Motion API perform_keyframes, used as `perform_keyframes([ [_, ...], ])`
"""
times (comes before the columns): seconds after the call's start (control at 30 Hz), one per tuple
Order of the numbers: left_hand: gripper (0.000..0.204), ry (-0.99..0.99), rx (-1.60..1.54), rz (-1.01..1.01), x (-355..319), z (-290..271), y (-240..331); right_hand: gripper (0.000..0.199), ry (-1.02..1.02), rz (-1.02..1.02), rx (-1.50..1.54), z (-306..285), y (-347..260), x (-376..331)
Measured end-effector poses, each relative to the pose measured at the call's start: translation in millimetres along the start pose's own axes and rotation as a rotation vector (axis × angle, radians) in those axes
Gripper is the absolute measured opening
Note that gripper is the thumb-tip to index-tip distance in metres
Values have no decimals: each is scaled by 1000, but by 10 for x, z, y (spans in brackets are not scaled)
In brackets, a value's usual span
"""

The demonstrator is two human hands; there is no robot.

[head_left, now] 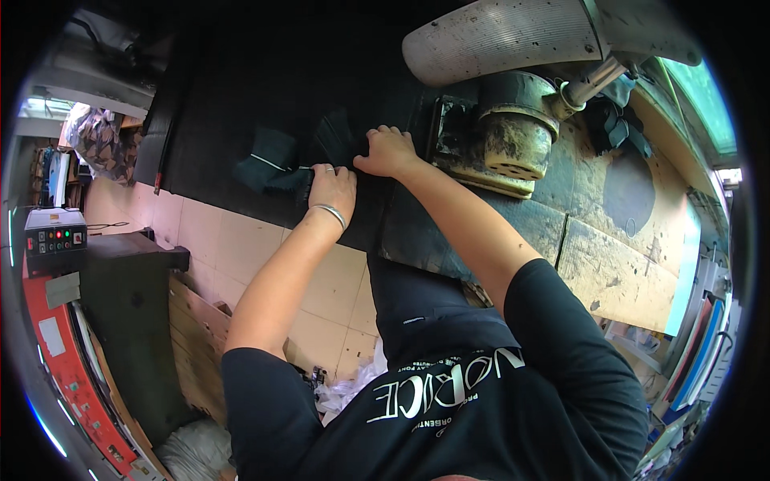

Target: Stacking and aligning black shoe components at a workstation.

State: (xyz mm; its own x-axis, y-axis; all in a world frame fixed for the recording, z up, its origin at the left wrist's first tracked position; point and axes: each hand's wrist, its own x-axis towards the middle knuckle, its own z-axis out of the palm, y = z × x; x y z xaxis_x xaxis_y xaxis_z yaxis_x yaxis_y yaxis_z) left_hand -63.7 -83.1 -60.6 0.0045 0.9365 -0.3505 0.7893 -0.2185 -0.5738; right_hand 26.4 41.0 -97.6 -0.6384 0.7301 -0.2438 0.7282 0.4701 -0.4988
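Note:
My left hand (333, 191), wearing a ring and a bracelet, is closed at the near side of the black work surface (216, 104). Its fingertips are bent down onto something dark that I cannot make out. Just right of it, my right hand (389, 152) rests on the surface, fingers bent and thumb apart from them, pointing toward the left hand. Beyond the hands lie thin dark pieces (333, 132), fanned out. To the left is a small pile of dark grey-green pieces (269, 164) with a pale line across it.
A worn pot-shaped device (517, 136) stands on the right, under a grey lamp shade (505, 40). Cardboard sheets (618, 268) cover the bench there. At left is a red machine (68, 369) with a control box (56, 239). Pale floor tiles (241, 248) show below the bench edge.

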Motion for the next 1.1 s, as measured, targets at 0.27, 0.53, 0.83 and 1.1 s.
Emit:
perform_keyframes([
  [0.27,23,62,-58,8,38,62,-11,64,-209,-26,9,145,-55,127],
  [0.53,23,123,-142,0,39,186,-64,129,-294,-88,-162,89,-407,-462],
  [0.83,24,116,-148,85,115,146,-157,132,-459,-202,191,24,-87,-193],
  [1.1,20,166,-207,38,69,168,-127,123,15,-12,-62,433,-376,-525],
])
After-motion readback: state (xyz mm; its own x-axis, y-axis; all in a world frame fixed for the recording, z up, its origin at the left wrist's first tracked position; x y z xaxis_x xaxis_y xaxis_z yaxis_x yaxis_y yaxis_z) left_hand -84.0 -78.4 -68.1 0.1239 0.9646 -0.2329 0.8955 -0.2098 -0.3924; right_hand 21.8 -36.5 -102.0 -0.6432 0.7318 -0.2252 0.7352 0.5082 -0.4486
